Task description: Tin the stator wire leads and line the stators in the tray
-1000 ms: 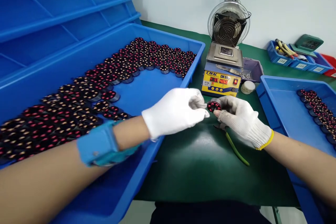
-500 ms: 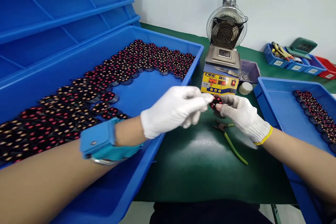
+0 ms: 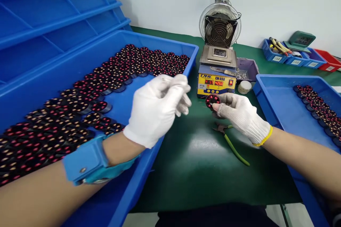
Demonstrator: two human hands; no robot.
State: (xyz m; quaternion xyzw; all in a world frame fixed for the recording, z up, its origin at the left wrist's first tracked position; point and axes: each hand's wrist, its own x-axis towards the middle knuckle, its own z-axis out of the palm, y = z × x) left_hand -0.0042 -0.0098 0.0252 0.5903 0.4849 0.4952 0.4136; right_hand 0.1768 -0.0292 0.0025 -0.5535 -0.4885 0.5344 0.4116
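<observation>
Far left, stacked blue trays (image 3: 64,10) rise behind a large blue tray (image 3: 122,101) crowded with round black parts (image 3: 61,113), mostly lying flat with their red- and copper-marked faces up. The left hand (image 3: 157,108), in a white glove and slightly blurred, is raised over that tray's right edge, fingertips drawn together; whether anything small is pinched there, I cannot tell. A blue wristband (image 3: 85,163) circles the wrist behind it.

Right of it, well apart from the left fingertips, a single round part (image 3: 212,100) is held above the green bench (image 3: 199,170), just in front of a yellow-fronted heating unit (image 3: 217,83). It is a short drum with no evident long side: tipped up on edge, its ringed face points toward the wearer, so its centre axis runs roughly from the wearer toward the unit. Below it, green-handled cutters (image 3: 236,150) lie on the bench, head to the upper left, the longer visible handle slanting down to the right. The right hand (image 3: 241,117), gloved with a bare thumb tip, closes on the drum from its right side, thumb across the lower face. Farther right, another blue tray (image 3: 287,103) holds rows of similar parts.
</observation>
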